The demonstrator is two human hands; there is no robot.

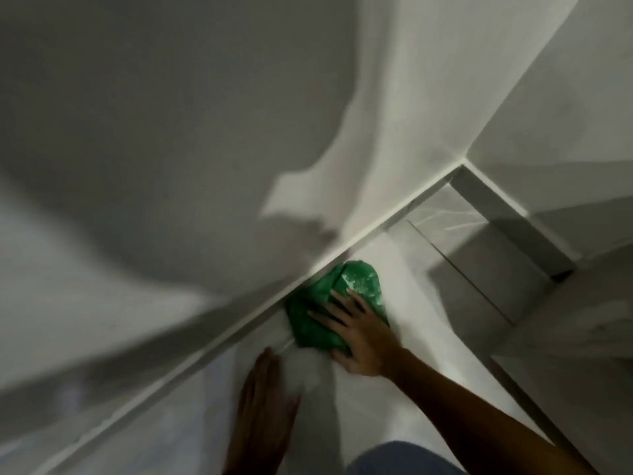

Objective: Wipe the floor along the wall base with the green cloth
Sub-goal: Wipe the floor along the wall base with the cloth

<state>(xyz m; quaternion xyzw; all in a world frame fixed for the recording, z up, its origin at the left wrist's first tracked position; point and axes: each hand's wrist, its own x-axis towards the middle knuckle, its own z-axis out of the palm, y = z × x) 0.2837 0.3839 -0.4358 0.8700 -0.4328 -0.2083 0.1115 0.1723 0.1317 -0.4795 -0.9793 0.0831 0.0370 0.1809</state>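
A crumpled green cloth (342, 296), dusted with white, lies on the pale floor (411, 365) and touches the white skirting board (239, 332) at the foot of the wall (171, 132). My right hand (356, 334) presses flat on the cloth's near side with fingers spread over it. My left hand (263, 402) rests flat on the floor just below and left of the cloth, fingers together, blurred, holding nothing.
The skirting runs diagonally from lower left to a wall corner (462, 166) at upper right. A grey stepped ledge or door frame (507, 228) stands right of the corner. A blue-clad knee (404, 457) shows at the bottom edge.
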